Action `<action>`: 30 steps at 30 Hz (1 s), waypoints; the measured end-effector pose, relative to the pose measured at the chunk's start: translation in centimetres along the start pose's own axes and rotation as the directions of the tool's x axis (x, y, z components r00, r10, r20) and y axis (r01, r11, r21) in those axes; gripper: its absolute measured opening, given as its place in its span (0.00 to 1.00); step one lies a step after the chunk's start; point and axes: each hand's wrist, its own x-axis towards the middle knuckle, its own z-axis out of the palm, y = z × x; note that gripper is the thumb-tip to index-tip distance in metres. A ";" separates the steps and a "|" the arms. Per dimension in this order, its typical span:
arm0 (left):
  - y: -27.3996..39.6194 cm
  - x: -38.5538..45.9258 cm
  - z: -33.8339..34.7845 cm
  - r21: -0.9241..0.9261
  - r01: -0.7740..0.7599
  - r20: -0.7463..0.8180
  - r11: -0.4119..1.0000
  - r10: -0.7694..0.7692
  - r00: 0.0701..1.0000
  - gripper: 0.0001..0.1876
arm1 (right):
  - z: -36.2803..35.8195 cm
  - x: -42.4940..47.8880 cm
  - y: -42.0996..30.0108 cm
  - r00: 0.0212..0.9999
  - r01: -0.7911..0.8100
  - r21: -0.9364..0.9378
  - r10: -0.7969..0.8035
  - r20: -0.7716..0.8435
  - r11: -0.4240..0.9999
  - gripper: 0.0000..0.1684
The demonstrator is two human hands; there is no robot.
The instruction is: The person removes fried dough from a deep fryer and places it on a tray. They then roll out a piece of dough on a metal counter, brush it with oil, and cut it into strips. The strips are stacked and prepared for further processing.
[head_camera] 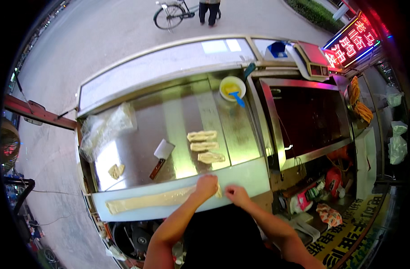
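A long flat strip of dough (154, 200) lies along a white cutting board (248, 173) in front of me. My left hand (207, 186) is curled into a fist over the strip's right part; its fingertips and anything under them are hidden. A short bit of dough (219, 191) shows just right of that fist. Beside it, with a small gap, my right hand (237, 195) has its fingers curled in, and no object shows in them. Beyond the board, three folded dough pieces (205, 146) lie on the steel worktop (141, 117). A cleaver (162, 156) with a wooden handle rests left of them.
A small dough lump (116, 171) and clear plastic bags (107, 129) are at left. A white bowl (232, 88) of yellow liquid holds a blue brush (237, 98). To the right is a steel-rimmed vat of dark liquid (309, 117), with fried dough sticks (361, 111) beyond.
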 end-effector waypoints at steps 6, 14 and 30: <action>1.5 -0.2 -2.2 -0.796 0.480 0.502 0.369 -0.040 0.864 0.12 | -1.9 -1.8 -0.6 0.988 -0.006 0.471 -0.067 0.137 0.882 0.25; 6.3 0.1 -4.1 -0.959 0.284 0.285 -0.017 -0.039 0.958 0.29 | -4.8 -1.9 -1.2 0.970 -0.241 0.852 0.100 0.220 0.465 0.14; 5.5 3.4 0.5 -0.616 0.073 -0.234 0.784 -0.270 0.934 0.20 | -6.4 -0.6 1.5 0.872 -0.253 0.824 0.488 -0.033 0.508 0.25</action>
